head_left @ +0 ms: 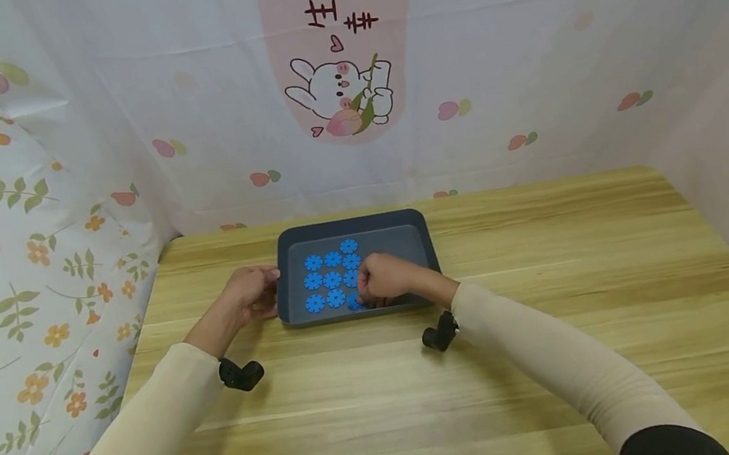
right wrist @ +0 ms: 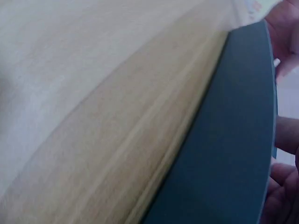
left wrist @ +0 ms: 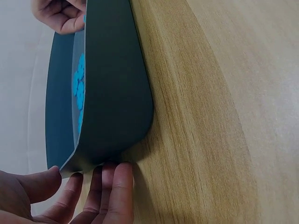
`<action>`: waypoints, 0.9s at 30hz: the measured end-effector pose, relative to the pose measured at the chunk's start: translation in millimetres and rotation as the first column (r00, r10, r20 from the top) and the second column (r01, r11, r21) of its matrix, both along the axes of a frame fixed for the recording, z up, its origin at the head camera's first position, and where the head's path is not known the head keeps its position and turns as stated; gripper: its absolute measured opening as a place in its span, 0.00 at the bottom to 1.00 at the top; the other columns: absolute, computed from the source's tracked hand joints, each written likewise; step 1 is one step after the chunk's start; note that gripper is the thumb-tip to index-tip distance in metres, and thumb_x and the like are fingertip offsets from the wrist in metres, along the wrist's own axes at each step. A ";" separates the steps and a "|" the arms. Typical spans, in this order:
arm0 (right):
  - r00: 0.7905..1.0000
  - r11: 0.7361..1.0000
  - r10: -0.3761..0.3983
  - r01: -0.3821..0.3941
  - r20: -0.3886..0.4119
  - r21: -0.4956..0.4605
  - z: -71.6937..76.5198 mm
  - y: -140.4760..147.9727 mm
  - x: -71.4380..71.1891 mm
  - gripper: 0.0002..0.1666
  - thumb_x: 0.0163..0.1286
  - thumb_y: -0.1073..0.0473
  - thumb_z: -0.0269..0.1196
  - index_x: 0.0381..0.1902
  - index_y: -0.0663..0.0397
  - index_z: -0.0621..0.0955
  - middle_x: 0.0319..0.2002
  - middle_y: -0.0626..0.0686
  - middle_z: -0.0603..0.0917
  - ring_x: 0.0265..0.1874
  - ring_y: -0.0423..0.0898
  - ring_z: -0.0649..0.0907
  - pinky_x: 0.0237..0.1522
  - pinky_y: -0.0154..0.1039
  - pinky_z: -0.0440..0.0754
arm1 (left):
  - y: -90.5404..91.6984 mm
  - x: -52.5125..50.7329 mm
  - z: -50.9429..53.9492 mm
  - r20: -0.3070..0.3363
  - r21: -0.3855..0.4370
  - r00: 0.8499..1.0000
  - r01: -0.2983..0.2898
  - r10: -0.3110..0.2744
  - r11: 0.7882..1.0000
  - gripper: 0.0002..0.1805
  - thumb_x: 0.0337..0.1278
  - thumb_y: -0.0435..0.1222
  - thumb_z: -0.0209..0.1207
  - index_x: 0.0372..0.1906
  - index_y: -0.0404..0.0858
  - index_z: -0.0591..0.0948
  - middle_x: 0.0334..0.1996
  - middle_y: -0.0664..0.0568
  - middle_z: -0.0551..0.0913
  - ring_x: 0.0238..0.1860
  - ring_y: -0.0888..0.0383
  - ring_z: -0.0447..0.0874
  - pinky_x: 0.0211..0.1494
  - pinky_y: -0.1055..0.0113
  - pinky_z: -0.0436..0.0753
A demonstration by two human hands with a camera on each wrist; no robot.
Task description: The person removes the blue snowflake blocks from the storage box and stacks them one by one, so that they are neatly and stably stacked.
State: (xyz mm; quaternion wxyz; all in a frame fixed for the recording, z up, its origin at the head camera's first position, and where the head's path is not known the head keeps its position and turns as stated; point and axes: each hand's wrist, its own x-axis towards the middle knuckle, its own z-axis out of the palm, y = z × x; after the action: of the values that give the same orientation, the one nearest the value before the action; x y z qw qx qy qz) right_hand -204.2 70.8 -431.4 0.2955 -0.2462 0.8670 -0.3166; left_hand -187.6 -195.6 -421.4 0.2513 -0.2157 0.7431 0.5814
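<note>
A dark grey tray [head_left: 354,224] stands on the table, with several blue notched discs [head_left: 332,280] lying flat in rows on its left half. At the tray's left side, my left hand [head_left: 251,289] holds the wall; in the left wrist view its thumb [left wrist: 46,183] is at the rim and the fingers bear on the outer face. My right hand [head_left: 385,278] is inside the tray near its front wall, fingers curled down on a blue disc [head_left: 352,302] at the front of the rightmost column. Those fingers partly cover that disc. From the right wrist, the tray wall [right wrist: 224,126] hides the discs.
The wooden table [head_left: 556,261] extends around the tray. A printed cloth [head_left: 489,64] hangs behind, and a flowered cloth [head_left: 19,258] hangs at the left. Black wrist-worn devices [head_left: 241,374] sit below both hands.
</note>
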 end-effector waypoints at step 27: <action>0.909 0.876 -0.283 0.375 0.305 -0.305 8.2 72.3 -21.5 0.20 0.68 0.61 0.62 0.58 0.60 0.79 0.41 0.67 0.85 0.34 0.54 0.88 0.44 0.50 0.85 | -2.9 1.4 -2.4 -0.006 0.032 1.000 0.021 -0.020 0.999 0.23 0.76 0.39 0.46 0.70 0.37 0.67 0.49 0.45 0.76 0.40 0.55 0.75 0.47 0.59 0.81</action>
State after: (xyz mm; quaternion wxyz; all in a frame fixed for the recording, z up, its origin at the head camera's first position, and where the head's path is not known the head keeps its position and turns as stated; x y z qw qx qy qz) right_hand -225.7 143.1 -423.3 0.2943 -0.1015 0.7799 -0.5430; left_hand -186.1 -198.5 -423.8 0.2584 -0.2023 0.7367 0.5912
